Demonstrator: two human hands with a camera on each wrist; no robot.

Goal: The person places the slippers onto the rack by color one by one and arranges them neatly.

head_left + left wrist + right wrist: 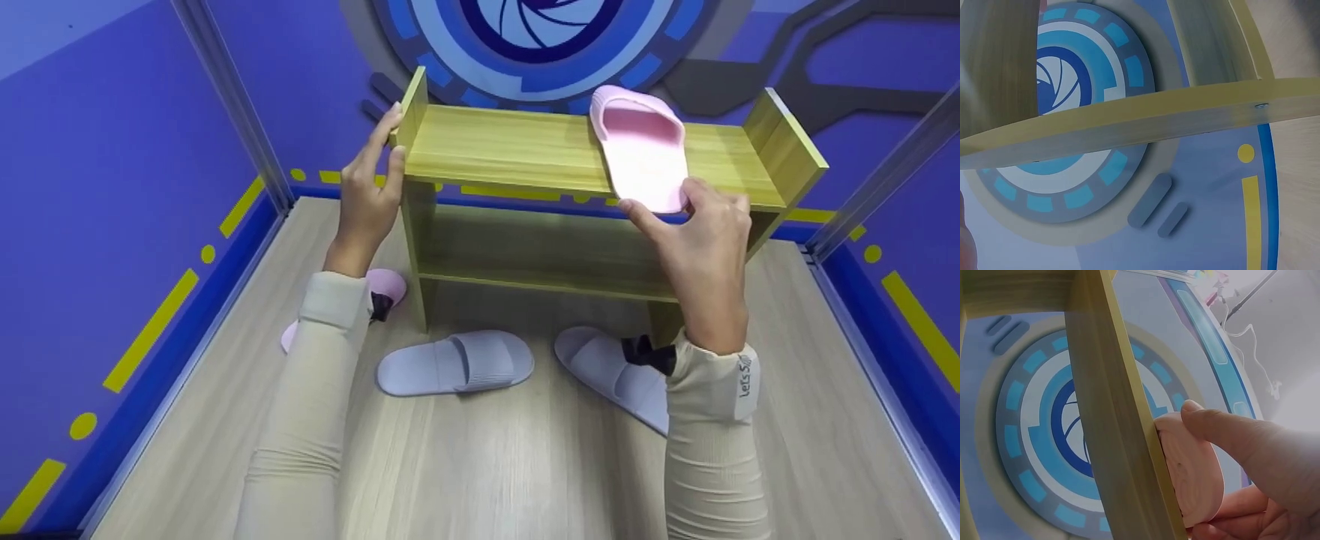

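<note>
Pink slide sandal (646, 169) is at the top shelf (510, 146) of the wooden rack, right of centre, strap end toward the back wall, heel end sticking out past the front edge. Right hand (706, 259) has the heel pinched: thumb on one side edge, fingers on the other, gap just the sandal's width. Can't tell if the sole's weight is on the board. Left hand (369, 191) is at the rack's left end panel (414, 109), fingers mostly straight, thumb spread off them, touching near the panel's front edge; can't tell how hard it presses. Lower shelf (540, 244) sits under the top one. On the wood-grain floor (495, 472): one grey slide (491, 360) in front of the rack, toe to the right; other grey slide (592, 365) angled, heel end hidden by the right sleeve (712, 457). Second pink slipper (388, 283) left of the rack, mostly behind the left sleeve (304, 420). Blue wall (292, 82) behind, circular aperture graphic on it.
</note>
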